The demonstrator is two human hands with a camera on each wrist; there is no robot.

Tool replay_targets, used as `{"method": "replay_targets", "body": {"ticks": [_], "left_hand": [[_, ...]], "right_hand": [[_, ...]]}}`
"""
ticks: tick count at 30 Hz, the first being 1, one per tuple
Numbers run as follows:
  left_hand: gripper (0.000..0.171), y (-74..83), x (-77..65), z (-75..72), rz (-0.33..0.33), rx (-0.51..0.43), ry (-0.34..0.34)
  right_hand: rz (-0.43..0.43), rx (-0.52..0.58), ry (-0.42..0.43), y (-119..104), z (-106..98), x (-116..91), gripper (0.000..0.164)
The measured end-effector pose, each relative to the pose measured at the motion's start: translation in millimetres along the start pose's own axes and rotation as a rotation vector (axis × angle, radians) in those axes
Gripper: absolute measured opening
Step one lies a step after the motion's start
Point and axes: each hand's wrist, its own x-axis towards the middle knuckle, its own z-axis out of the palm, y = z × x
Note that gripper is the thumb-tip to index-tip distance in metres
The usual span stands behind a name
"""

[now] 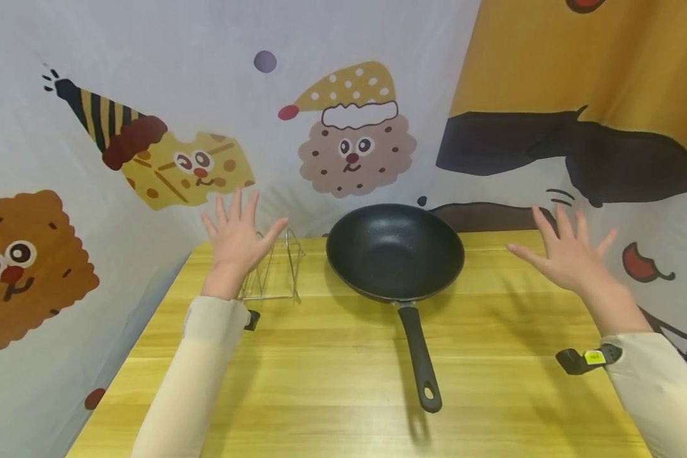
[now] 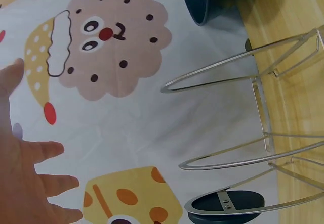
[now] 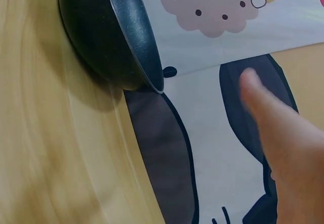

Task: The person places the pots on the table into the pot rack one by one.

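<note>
Head view | both hands splayed, flanking frying pan | yellow right-wrist label unreadable

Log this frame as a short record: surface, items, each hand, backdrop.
Surface: wooden table
Pan: black pan on the table, opening up, handle toward the person
Rack: wire rack left of the pan, partly hidden behind the left hand in the head view
Left hand: raised, fingers spread, holding nothing
Right hand: raised, fingers spread, holding nothing
Backdrop: cartoon-printed cloth
</note>
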Motion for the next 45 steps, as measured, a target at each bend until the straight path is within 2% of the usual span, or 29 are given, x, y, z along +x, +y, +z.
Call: {"method": "replay_targets", "body": {"ticks": [11, 19, 28, 38, 45], "left_hand": [[0.086, 3.7, -20.4, -0.6, 0.040, -0.053, 0.039], [0.074, 6.1, -34.5, 2.9, 0.069, -0.154, 0.088], [0.068, 9.0, -45.0, 12.3, 0.073, -0.230, 0.085], [0.066, 13.2, -54.1, 23.3, 0.038, -0.289, 0.033], [0.066, 15.5, -57.3, 31.3, 0.045, -0.316, 0.028]], "right_hand": [[0.029, 0.030, 0.023, 2, 18, -8, 0.103], [0.034, 0.035, 0.015, 2, 28, -12, 0.103], [-0.003, 0.076, 0.004, 0, 35, -16, 0.103], [0.026, 0.128, -0.072, -6, 41, -22, 0.103], [0.015, 0.164, -0.091, -11, 46, -26, 0.101]]}}
